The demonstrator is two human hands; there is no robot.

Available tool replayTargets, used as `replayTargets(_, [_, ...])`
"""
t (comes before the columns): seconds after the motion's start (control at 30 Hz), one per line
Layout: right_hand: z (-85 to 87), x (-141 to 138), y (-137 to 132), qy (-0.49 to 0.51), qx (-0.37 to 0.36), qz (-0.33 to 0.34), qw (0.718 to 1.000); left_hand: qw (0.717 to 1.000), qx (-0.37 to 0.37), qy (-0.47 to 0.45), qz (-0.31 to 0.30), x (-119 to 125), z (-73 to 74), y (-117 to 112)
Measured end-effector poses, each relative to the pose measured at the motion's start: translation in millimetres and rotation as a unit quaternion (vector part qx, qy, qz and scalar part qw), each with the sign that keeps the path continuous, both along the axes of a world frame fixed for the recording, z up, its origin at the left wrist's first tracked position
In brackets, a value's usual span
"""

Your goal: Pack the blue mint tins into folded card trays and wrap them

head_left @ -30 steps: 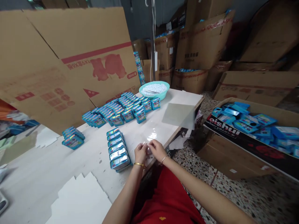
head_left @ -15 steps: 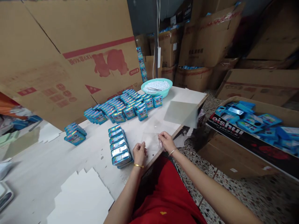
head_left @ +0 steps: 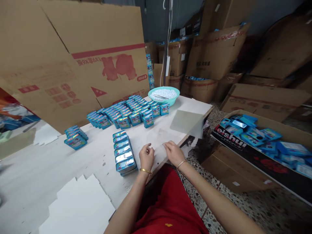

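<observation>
My left hand and my right hand rest near the front edge of the white table, fingers curled. Between them lies a clear plastic bag flat on the tabletop; each hand pinches one side of it. Just left of my left hand stands a row of several blue tins. A larger group of blue tins sits further back.
A teal bowl of white pellets stands at the table's far end. A stack of white card sheets lies at the near left. An open carton with blue tins sits on the floor to the right. Cardboard boxes line the back.
My hands, close together a second ago, have moved apart along the bag's near edge. The bag now lies flatter on the table.
</observation>
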State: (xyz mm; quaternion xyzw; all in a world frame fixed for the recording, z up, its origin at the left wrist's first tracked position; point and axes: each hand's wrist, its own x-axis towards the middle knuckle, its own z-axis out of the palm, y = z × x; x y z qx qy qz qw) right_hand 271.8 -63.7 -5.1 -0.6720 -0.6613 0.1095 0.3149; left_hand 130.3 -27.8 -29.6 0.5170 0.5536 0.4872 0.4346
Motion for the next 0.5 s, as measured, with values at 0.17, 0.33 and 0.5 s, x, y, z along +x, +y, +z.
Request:
replayTargets(0.17, [65.5,4,-8,-0.094,0.215,-0.071,0.97,1.0,-0.004,0.014,0.018,0,14.9,4])
replayTargets(0.33, [74.6,-23,-6,-0.196,0.219,0.011,0.956,0.983,0.024,0.151,-0.1,-17,60.0,-24])
replayTargets(0.5, [30.8,-42,13,-0.188,0.084,0.017,0.978,0.973,0.188,0.135,0.027,-96,100.6,-30])
